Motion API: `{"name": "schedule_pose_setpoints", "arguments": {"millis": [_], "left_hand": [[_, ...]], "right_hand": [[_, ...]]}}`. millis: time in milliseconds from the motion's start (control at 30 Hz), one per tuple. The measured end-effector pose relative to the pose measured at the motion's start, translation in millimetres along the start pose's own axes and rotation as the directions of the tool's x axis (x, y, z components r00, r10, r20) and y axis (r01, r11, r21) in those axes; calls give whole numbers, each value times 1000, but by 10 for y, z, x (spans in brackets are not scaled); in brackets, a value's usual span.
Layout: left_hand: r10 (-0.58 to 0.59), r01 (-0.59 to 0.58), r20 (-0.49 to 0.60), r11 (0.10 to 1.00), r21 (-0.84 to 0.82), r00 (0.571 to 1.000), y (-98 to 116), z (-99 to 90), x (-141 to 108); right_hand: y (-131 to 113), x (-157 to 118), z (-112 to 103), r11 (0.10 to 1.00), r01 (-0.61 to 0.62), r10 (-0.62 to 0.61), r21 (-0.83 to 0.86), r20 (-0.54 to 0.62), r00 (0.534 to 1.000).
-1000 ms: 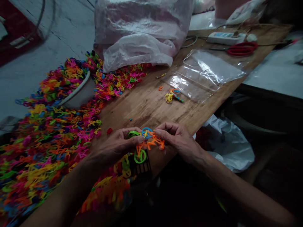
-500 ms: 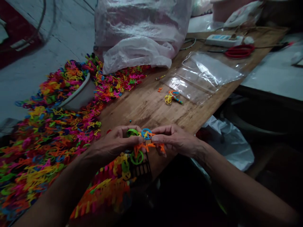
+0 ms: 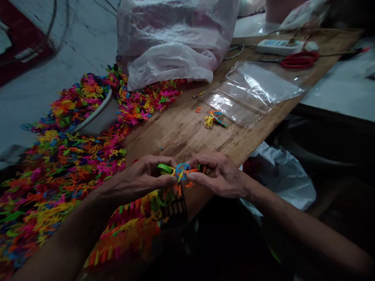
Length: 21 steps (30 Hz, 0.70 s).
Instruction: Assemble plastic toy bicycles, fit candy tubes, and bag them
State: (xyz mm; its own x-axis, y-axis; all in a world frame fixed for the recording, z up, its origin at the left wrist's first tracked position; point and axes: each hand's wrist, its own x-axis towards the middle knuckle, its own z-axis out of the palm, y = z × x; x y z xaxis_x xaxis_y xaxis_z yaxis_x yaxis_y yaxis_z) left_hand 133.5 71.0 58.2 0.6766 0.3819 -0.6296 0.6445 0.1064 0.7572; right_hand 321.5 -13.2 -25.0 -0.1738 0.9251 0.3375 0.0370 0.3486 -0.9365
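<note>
Above the table (image 3: 172,125), left hand (image 3: 145,177) pinches yellow piece (image 3: 173,171), right hand (image 3: 221,175) pinches orange piece (image 3: 192,171); fewer orange parts (image 3: 179,190) show below than before, blue wheel (image 3: 184,165) clearer between.

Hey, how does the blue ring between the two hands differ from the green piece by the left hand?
The blue ring shows as a round, open hoop, while the green piece looks like a slanted, more solid band. The blue ring sits between the left hand and right hand; the green piece sits within the left hand's curve. Both are brightly coloured.
</note>
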Motion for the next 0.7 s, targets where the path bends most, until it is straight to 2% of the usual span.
{"name": "schedule_pose_setpoints", "arguments": {"millis": [133, 267, 433, 467, 567, 633, 700], "left_hand": [[31, -30, -61, 999, 20, 998, 7, 32, 10], [68, -63, -136, 997, 40, 988, -10, 75, 26], [121, -116, -241, 993, 34, 963, -53, 147, 70], [130, -124, -265, 991, 40, 955, -52, 160, 81], [160, -138, -361, 987, 86, 919, -11, 196, 99], [153, -110, -415, 986, 125, 897, 30, 218, 102], [156, -97, -451, 984, 151, 879, 58, 239, 105]], "right_hand": [[55, -32, 54, 995, -95, 96, 27, -44, 994], [5, -44, 128, 992, -104, 113, 67, -145, 983], [-59, -49, 254, 952, -270, 298, 144, -223, 928], [-55, -45, 267, 954, -276, 296, 113, -235, 926], [-37, -30, 256, 983, -149, 106, -104, -336, 936], [-46, -21, 222, 966, -63, -55, -249, -437, 898], [-68, -18, 198, 931, -47, -153, -363, -502, 851]]}}
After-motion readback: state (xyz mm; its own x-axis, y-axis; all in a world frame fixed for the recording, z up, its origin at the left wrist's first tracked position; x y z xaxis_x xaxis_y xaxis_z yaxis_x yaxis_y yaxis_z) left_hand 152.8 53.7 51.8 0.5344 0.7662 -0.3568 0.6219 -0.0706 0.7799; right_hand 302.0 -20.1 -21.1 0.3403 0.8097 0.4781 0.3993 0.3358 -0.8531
